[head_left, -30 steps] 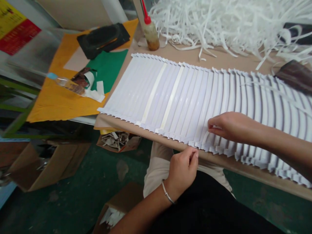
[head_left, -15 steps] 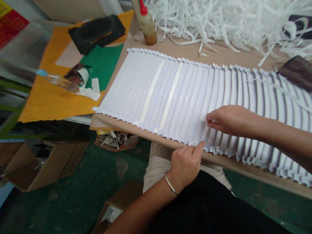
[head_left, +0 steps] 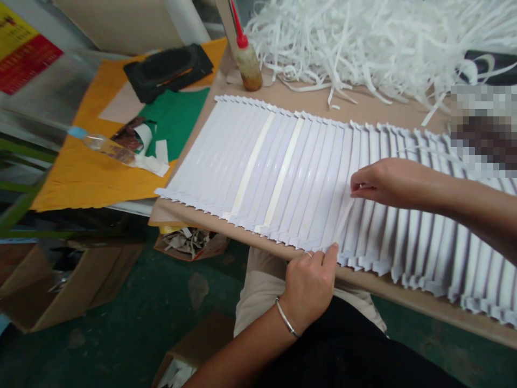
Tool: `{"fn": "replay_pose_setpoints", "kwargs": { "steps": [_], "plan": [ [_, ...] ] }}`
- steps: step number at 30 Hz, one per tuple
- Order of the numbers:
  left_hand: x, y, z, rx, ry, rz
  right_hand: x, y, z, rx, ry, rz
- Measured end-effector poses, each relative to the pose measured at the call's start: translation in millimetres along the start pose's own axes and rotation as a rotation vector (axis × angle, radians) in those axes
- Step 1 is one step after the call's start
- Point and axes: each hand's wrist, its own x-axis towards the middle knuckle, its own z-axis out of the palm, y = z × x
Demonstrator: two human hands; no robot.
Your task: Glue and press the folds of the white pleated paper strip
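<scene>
Overlapping white strips (head_left: 311,178) lie in a long row across the brown table (head_left: 242,231). Between the fingertips of my right hand (head_left: 375,180) is the upper end of a thin white strip (head_left: 343,215), which slants down towards the front ends of the row. My left hand (head_left: 311,280) rests at the table's front edge, its index fingertip pressed on the front end of the strips near the thin strip's lower end. Its other fingers are curled, and whether they grip anything is hidden.
A red-tipped glue bottle (head_left: 249,67) stands behind the row, beside a heap of white shreds (head_left: 343,43). Left are orange sheet (head_left: 81,172), green sheet (head_left: 181,113) and a plastic bottle (head_left: 107,145). Cardboard boxes (head_left: 76,280) sit below.
My right hand has moved up and slightly right, and a thin strip now shows lifted below its fingertips. My left hand stays at the front edge. The view has shifted slightly.
</scene>
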Motion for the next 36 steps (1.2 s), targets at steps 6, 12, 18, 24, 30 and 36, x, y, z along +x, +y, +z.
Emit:
{"fn": "replay_pose_setpoints", "kwargs": {
  "steps": [6, 12, 18, 24, 30, 36],
  "plan": [
    [0, 0, 1.2, 0.004, 0.061, 0.001, 19, 26, -23, -0.036, -0.010, 0.029],
    [1, -1, 2.5, -0.006, 0.098, 0.011, 28, 29, -15, -0.035, -0.041, 0.070],
    [2, -1, 2.9, -0.026, 0.106, 0.009, 30, 34, -10, -0.048, -0.016, 0.059],
    [1, -1, 2.9, -0.033, 0.103, -0.002, 32, 36, -8, -0.038, -0.005, 0.073],
    [-1, -1, 4.7, -0.032, 0.111, -0.004, 38, 66, -18, -0.030, 0.133, 0.056],
    [1, -2, 7.5, -0.042, 0.148, 0.001, 56, 95, -19, 0.016, 0.271, 0.101]
  ]
}}
